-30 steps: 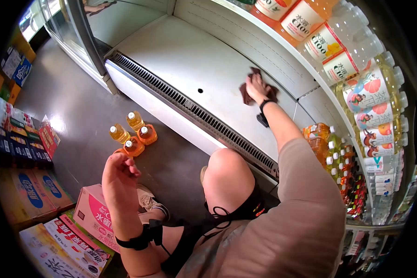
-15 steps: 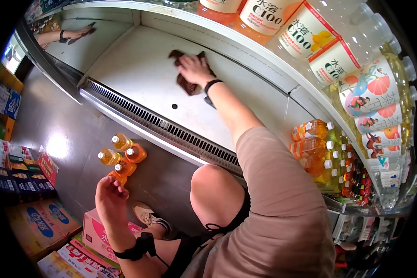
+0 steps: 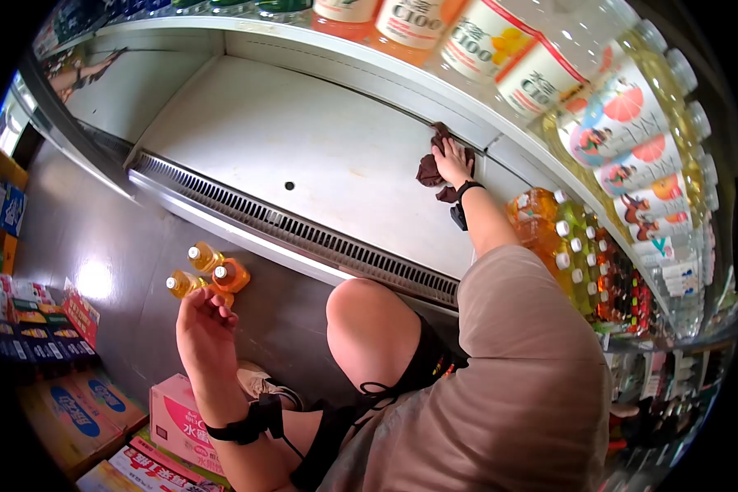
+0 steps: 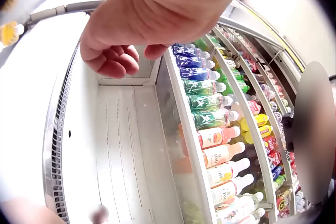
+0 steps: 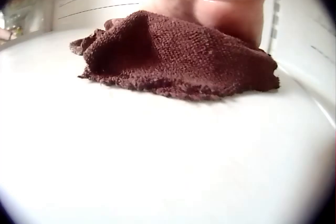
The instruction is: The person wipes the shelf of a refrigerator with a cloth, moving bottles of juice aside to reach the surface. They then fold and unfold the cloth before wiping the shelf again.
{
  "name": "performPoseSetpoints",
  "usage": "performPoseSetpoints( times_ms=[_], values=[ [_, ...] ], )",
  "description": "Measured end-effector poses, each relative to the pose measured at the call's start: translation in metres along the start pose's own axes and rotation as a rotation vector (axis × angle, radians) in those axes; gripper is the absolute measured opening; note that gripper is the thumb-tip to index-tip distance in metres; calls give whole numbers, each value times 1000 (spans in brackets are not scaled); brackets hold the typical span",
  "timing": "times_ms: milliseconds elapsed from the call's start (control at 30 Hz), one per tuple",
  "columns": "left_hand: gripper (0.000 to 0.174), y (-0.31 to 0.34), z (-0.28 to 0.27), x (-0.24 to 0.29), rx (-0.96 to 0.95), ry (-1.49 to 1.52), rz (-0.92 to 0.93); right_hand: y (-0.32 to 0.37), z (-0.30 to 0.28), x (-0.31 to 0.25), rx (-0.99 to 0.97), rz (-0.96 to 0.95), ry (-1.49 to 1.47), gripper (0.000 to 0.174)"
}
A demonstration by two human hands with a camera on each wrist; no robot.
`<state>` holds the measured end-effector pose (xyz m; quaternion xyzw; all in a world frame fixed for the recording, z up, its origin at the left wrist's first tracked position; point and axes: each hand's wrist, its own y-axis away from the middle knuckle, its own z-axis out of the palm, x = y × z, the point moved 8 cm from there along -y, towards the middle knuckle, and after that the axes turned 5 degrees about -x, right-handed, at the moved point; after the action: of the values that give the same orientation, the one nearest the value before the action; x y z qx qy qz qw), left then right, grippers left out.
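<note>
A dark brown cloth (image 3: 429, 170) lies bunched on the white bottom shelf (image 3: 221, 131) of a display fridge, near its back wall. My right hand (image 3: 453, 164) presses down on it, fingers laid out over the top. Close up in the right wrist view, the cloth (image 5: 178, 56) rests on the white surface, its fuzzy edge toward the camera and the hand (image 5: 220, 3) above. My left hand (image 3: 205, 336) hovers over the floor beside my knee, fingers loosely curled and holding nothing. The left wrist view shows that hand (image 4: 131, 29) in front of the fridge.
Along the shelf's front edge runs a slotted vent (image 3: 303, 234); a small drain hole (image 3: 289, 186) lies behind it. Juice bottles (image 3: 230, 275) stand on the floor near my left hand. More bottles (image 3: 537, 217) fill the right end. Above hangs a loaded shelf (image 3: 500, 53). Cartons (image 3: 78, 410) sit at left.
My right hand swept the cloth leftward along the shelf, then back right to near the rear wall. The head view shifted too. My left hand stays loosely curled beside the knee.
</note>
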<state>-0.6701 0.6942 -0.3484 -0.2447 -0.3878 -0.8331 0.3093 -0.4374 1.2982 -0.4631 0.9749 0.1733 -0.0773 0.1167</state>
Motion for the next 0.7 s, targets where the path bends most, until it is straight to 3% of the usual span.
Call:
performPoseSetpoints(
  times_ms=[133, 300, 700],
  values=[
    [13, 3, 4, 2, -38, -2, 12, 26, -4, 46, 6, 164, -21, 74],
    [14, 4, -4, -1, -49, 3, -9, 19, -5, 14, 42, 313, -40, 84],
    [14, 9, -22, 7, 78, -16, 41, -48, 28, -235, -74, -299, 34, 73]
  ],
)
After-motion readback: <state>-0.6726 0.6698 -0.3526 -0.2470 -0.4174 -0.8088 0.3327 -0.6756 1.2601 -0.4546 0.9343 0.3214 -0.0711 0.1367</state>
